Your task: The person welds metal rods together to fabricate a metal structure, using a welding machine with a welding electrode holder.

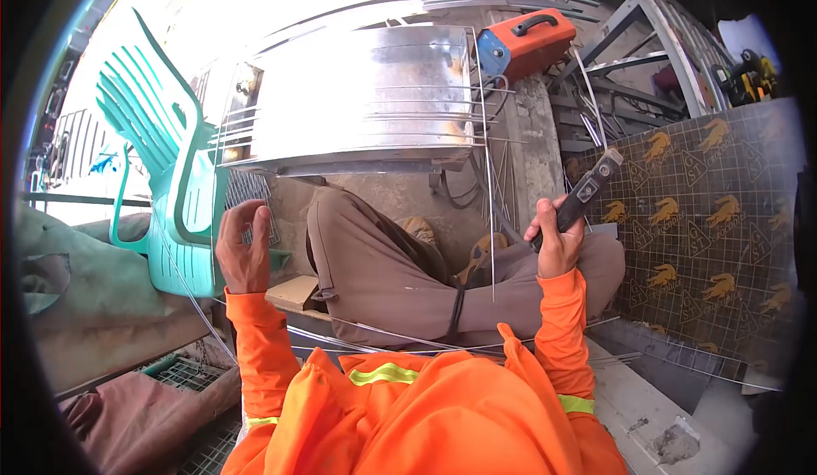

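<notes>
My right hand point(559, 241) is wrapped round the black handle of a welding electrode holder point(587, 190), which tilts up to the right. A thin rod point(591, 100) rises from its head. My left hand point(243, 247) is raised beside the green chair, its fingers curled in; whether anything thin is in them is hidden. In front of my knees stands a shiny sheet-metal box point(362, 79). Several thin metal rods point(357, 117) lie across its top, and another long rod point(489, 185) runs down past its right end.
A green plastic chair point(183, 168) stands at left. An orange and blue welding machine point(526, 42) sits behind the box's right end. A patterned dark board point(698, 237) leans at right, below a metal frame point(672, 41). Loose rods point(383, 336) lie by my lap.
</notes>
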The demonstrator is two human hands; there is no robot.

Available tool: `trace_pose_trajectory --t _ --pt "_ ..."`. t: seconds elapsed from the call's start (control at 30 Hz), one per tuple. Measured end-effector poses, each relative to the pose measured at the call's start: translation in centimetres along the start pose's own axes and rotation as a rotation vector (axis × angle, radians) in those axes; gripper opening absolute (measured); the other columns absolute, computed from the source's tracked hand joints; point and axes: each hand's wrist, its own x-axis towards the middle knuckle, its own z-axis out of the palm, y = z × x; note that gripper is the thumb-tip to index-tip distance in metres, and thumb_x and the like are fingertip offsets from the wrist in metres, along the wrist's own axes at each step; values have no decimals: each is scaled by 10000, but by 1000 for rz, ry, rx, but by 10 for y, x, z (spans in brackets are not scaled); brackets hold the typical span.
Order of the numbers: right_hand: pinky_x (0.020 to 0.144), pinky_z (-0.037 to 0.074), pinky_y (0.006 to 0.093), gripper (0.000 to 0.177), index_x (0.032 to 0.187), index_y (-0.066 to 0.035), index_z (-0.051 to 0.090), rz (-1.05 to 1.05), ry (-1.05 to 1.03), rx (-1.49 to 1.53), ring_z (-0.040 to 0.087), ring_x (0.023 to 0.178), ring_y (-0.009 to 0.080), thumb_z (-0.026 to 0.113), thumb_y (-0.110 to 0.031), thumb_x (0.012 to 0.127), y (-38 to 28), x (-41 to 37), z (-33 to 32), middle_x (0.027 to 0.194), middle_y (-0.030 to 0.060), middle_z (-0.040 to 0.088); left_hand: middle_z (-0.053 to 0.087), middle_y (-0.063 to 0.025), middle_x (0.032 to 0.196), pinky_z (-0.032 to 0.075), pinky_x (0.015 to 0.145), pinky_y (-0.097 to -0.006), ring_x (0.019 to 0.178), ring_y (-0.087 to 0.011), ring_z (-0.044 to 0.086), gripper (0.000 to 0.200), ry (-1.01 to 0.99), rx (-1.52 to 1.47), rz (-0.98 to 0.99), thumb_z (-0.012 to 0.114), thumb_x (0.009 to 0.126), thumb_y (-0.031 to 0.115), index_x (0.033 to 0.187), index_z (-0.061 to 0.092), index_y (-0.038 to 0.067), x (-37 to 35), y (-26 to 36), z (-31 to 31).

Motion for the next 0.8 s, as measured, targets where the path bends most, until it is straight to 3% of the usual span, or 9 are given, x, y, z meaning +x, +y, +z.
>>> trace_pose_trajectory --t 0.1,0.13,0.2,0.4,0.43,0.53,0.6,0.73,0.8 --pt "503 446 263 237 948 -78 455 -38 29 30 509 527 112 656 -203 927 1 3 -2 689 32 517 654 -40 954 470 781 -243 843 -104 593 246 -440 -820 -261 608 966 224 1071 621 2 -43 57 66" --pt "503 446 263 237 948 -78 455 -39 36 34 509 527 112 656 -203 927 1 3 -3 689 32 517 649 -45 965 469 780 -248 854 -108 586 292 -614 -890 -400 594 972 266 1114 605 10 -56 78 81" --pt "502 445 263 237 940 -76 456 -47 14 61 507 526 110 653 -206 929 2 4 -4 674 29 507 645 -71 991 477 780 -264 863 -116 591 348 -816 -921 -470 561 985 297 1164 578 -1 -79 106 108" --pt "527 441 246 257 950 -70 454 -50 6 55 519 556 95 662 -220 925 0 1 -10 708 20 521 631 -74 1035 488 811 -282 881 -132 591 379 -984 -934 -480 538 994 332 1189 569 8 -101 126 128" --pt "537 446 245 261 955 -69 453 -55 11 50 524 565 95 663 -222 924 1 1 -10 712 21 522 631 -74 1035 488 811 -282 881 -132 591 379 -962 -937 -484 538 994 332 1189 569 8 -98 124 124" --pt "568 455 240 281 1019 -58 477 -206 28 55 516 602 87 674 -233 920 15 7 -15 815 25 557 666 -84 973 491 789 -290 884 -133 612 337 -741 -553 -177 594 965 291 1104 617 -14 -86 105 99" --pt "559 446 234 303 1060 -53 489 -221 18 2 508 609 80 681 -238 916 14 10 -24 854 28 562 671 -74 858 501 673 -287 730 -128 625 300 -499 -448 -2 627 940 282 1029 649 -3 -79 84 81" --pt "511 430 238 352 1136 -29 468 -178 56 -225 488 571 79 664 -229 923 -4 17 -39 837 29 548 664 -44 871 484 705 -250 776 -85 589 279 -319 -490 -286 628 949 253 1057 645 -3 -80 43 41" --pt "495 424 241 364 1169 -12 447 -277 112 -145 482 554 83 640 -206 929 -15 18 -44 838 38 547 654 -24 884 466 730 -223 796 -61 557 268 -253 -489 -273 619 959 236 1058 641 -12 -86 17 34"
